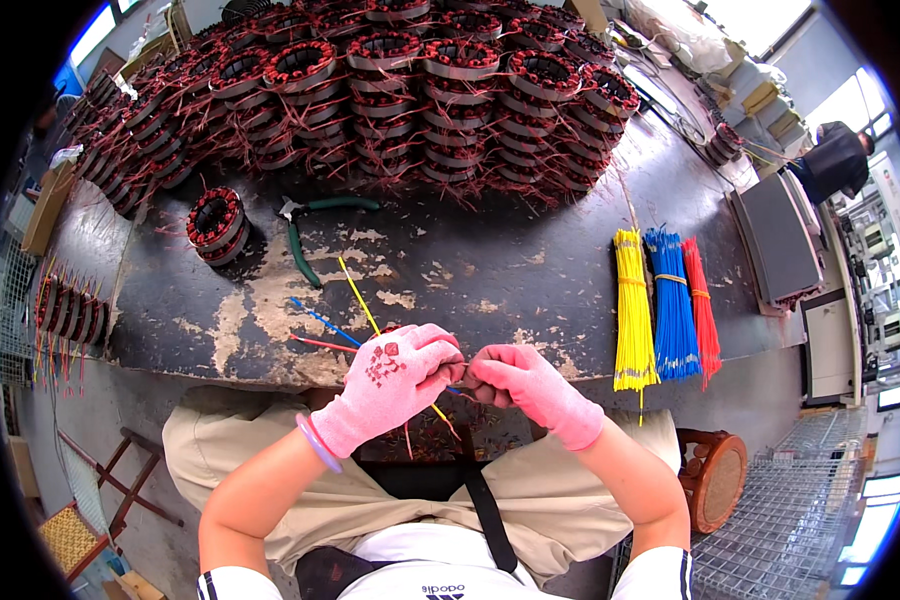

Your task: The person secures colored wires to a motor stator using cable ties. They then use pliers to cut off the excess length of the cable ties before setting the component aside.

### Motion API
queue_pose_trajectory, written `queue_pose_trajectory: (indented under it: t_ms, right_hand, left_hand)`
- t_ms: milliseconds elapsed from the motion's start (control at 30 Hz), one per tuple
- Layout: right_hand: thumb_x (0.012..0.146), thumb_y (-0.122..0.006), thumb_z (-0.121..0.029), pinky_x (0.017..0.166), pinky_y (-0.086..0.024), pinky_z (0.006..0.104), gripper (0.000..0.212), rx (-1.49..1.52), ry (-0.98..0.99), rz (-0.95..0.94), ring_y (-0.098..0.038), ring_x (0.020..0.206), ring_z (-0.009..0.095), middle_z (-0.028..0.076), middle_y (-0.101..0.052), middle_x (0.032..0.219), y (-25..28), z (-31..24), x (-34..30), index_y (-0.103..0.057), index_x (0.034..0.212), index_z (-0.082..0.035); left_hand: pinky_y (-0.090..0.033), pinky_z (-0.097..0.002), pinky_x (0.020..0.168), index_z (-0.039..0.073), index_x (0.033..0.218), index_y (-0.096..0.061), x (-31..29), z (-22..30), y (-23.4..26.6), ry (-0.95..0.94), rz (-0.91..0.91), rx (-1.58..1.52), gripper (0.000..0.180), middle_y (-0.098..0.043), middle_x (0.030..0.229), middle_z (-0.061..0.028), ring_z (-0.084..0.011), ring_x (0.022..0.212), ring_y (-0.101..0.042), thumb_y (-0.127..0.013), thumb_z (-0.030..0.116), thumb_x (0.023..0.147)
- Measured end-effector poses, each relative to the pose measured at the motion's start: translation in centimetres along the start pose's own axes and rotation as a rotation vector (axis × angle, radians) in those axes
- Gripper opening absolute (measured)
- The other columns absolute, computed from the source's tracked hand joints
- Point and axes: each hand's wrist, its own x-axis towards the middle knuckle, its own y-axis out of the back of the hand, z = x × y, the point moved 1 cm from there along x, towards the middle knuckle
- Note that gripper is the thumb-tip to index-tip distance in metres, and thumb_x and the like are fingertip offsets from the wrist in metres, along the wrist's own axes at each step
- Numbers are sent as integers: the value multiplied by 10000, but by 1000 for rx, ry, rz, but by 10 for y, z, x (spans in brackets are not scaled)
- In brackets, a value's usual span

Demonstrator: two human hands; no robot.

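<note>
My left hand, in a pink glove, is closed around a yellow wire, a blue wire and a red wire. Their far ends stick out over the table edge, and a yellow and a red end show below the hand. A small dark red piece peeks out behind the knuckles; most of it is hidden. My right hand, also gloved in pink, pinches a thin wire close to the left fingertips. The exact join between the fingers is too small to make out.
Tall stacks of wound motor stators fill the table's far side. Green-handled cutters lie near a short stator stack. Yellow, blue and red wire bundles lie at right. Wired stators stand far left.
</note>
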Motion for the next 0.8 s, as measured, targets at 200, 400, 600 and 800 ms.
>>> queue_pose_trajectory:
  t_ms: [200,400,600,800]
  right_hand:
    - [919,-664,-177,747,-528,398,129,-1234,754,369,-662,898,271,74,-660,1000,-8,-12,-15,-649,1021,-99]
    - [942,-639,-190,688,-502,420,180,-637,442,241,-663,784,336,191,-664,839,-11,-11,-4,-633,917,-11]
    - [961,-634,-190,641,-480,394,213,-648,343,249,-617,695,268,176,-626,752,-15,-13,-31,-616,927,19]
    - [947,-687,-267,615,-493,370,219,-1025,363,437,-633,661,229,108,-631,724,20,11,-60,-658,894,-57]
  left_hand:
    - [-538,-394,740,108,901,-641,0,0,0,-3,13,23,106,-654,954,-29,-269,845,-657,-705,99,816]
    - [-541,-391,749,114,917,-655,2,0,1,-25,-15,47,111,-651,947,-32,-268,856,-660,-712,115,821]
    - [-549,-394,763,99,930,-668,-5,6,0,-63,-97,-21,140,-674,965,-44,-275,871,-670,-736,122,809]
    - [-542,-374,739,67,887,-673,-16,-13,30,122,-10,26,95,-674,914,-48,-264,840,-670,-656,22,805]
